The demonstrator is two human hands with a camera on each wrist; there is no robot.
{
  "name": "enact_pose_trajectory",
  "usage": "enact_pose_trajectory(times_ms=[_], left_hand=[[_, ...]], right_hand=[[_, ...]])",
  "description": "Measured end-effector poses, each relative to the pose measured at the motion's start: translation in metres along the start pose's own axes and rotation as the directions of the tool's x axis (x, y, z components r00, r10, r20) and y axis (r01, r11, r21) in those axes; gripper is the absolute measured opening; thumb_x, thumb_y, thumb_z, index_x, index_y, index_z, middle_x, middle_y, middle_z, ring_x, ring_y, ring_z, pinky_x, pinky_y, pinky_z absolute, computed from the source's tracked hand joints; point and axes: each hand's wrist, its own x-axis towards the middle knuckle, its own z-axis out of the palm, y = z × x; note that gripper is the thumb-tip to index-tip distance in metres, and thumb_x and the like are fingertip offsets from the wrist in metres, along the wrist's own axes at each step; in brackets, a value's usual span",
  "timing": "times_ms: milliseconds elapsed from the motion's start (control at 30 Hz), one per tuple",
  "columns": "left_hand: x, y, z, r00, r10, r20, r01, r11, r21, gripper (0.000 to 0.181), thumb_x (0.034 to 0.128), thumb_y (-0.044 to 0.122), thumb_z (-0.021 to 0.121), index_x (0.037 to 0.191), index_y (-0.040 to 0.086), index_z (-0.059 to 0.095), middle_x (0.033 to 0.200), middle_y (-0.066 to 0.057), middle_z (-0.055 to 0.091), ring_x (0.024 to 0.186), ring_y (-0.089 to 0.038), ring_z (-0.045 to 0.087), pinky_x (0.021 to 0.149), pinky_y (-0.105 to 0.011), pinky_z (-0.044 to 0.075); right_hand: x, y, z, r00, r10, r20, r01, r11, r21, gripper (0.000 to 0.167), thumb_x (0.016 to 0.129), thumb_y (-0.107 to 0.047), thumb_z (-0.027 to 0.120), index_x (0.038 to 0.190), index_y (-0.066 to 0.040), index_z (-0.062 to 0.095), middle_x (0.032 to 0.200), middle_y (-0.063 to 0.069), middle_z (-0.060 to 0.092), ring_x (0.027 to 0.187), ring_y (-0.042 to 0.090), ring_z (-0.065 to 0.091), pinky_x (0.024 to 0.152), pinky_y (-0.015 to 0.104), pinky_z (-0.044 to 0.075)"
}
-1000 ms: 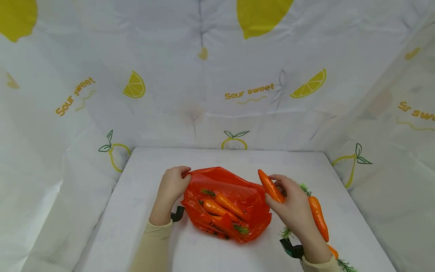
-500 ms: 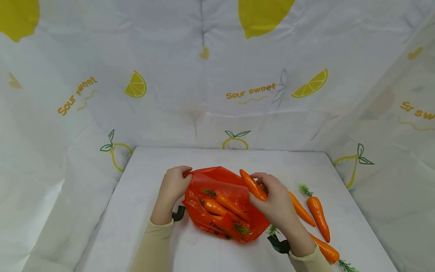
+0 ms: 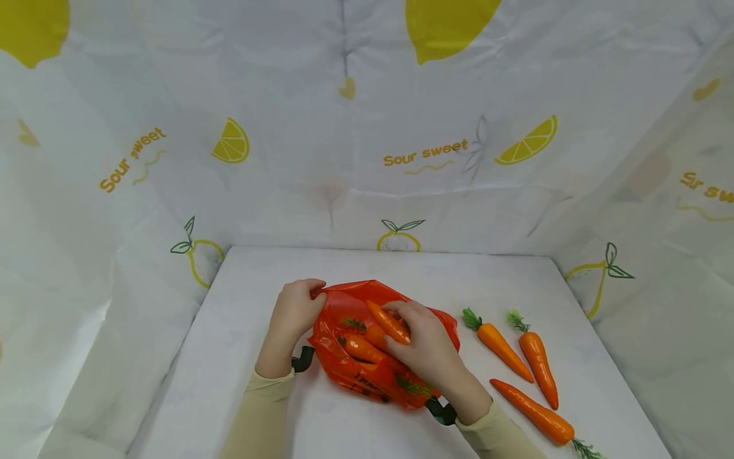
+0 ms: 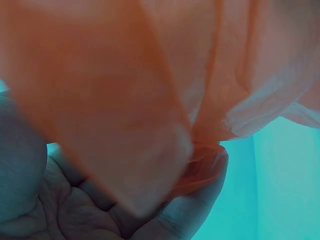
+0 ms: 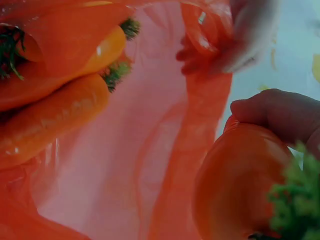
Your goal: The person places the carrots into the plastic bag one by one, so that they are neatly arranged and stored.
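Note:
A thin red plastic bag (image 3: 329, 366) lies on the table with its mouth spread. My left hand (image 3: 294, 315) pinches the bag's upper left edge; in the left wrist view the sheet (image 4: 100, 75) hides part of the fingers. Over the bag's opening, my right hand (image 3: 427, 347) holds a carrot (image 3: 387, 322), its tip pointing up and left. Its green top (image 5: 300, 200) shows close up in the right wrist view. Several carrots (image 3: 362, 349) with leafy tops lie inside the bag, partly covered by film and my right hand.
Right of the bag, three carrots lie on the white table (image 3: 229, 319): one (image 3: 504, 350) near the bag, one (image 3: 539, 363) farther right, and one (image 3: 536, 414) nearer the front. A lemon-printed sheet (image 3: 298, 140) walls the back and sides.
My right hand has carried the carrot leftward from the bag's right edge to over its opening. The loose carrots on the right are uncovered. My left hand keeps its place on the bag.

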Motion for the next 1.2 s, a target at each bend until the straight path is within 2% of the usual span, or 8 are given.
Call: enact_pose_trajectory(times_ms=[133, 433, 633, 967, 1200], left_hand=[[0.0, 0.0, 0.001, 1.0, 0.003, -0.002, -0.003, 1.0, 0.003, 0.036, 0.1047, 0.019, 0.068, 0.137, 0.006, 0.079, 0.123, -0.013, 0.082, 0.086, -0.022, 0.068, 0.077, -0.036, 0.062], [0.001, 0.001, 0.002, 1.0, 0.015, -0.002, -0.015, 1.0, 0.008, 0.036, 0.1046, 0.018, 0.068, 0.137, 0.005, 0.079, 0.124, -0.013, 0.082, 0.084, -0.022, 0.067, 0.075, -0.034, 0.061], [0.001, 0.0, 0.002, 1.0, 0.023, -0.005, -0.023, 0.999, 0.022, 0.036, 0.1046, 0.019, 0.068, 0.136, 0.006, 0.079, 0.125, -0.013, 0.082, 0.089, -0.023, 0.069, 0.081, -0.039, 0.063], [0.001, 0.003, 0.003, 1.0, 0.021, 0.002, -0.021, 0.999, 0.034, 0.035, 0.1052, 0.02, 0.068, 0.136, 0.007, 0.079, 0.126, -0.012, 0.082, 0.096, -0.025, 0.072, 0.09, -0.045, 0.066], [0.001, 0.003, 0.003, 1.0, 0.016, 0.005, -0.016, 0.999, 0.033, 0.035, 0.1053, 0.019, 0.068, 0.136, 0.007, 0.079, 0.124, -0.012, 0.082, 0.088, -0.023, 0.069, 0.081, -0.038, 0.064]], right_hand=[[0.006, -0.002, 0.013, 0.998, -0.037, 0.053, 0.038, 0.999, -0.027, 0.052, 0.093, -0.022, 0.091, 0.141, -0.026, 0.071, 0.125, -0.006, 0.069, 0.1, 0.013, 0.064, 0.081, 0.031, 0.065], [0.015, 0.003, 0.037, 0.984, -0.113, 0.135, 0.122, 0.991, -0.063, 0.05, 0.095, -0.02, 0.089, 0.142, -0.019, 0.07, 0.133, 0.002, 0.072, 0.112, 0.019, 0.067, 0.095, 0.043, 0.066], [0.02, 0.006, 0.049, 0.979, -0.08, 0.186, 0.098, 0.992, -0.085, 0.05, 0.098, -0.02, 0.086, 0.145, -0.017, 0.069, 0.135, 0.004, 0.072, 0.116, 0.022, 0.067, 0.1, 0.047, 0.064], [0.023, 0.013, 0.066, 0.973, -0.019, 0.231, 0.049, 0.991, -0.128, 0.049, 0.097, -0.022, 0.086, 0.143, -0.018, 0.07, 0.123, 0.0, 0.071, 0.105, 0.019, 0.062, 0.093, 0.042, 0.063], [0.022, 0.015, 0.071, 0.978, -0.043, 0.203, 0.075, 0.986, -0.148, 0.05, 0.096, -0.021, 0.088, 0.142, -0.017, 0.069, 0.124, 0.002, 0.071, 0.108, 0.021, 0.064, 0.1, 0.046, 0.063]])
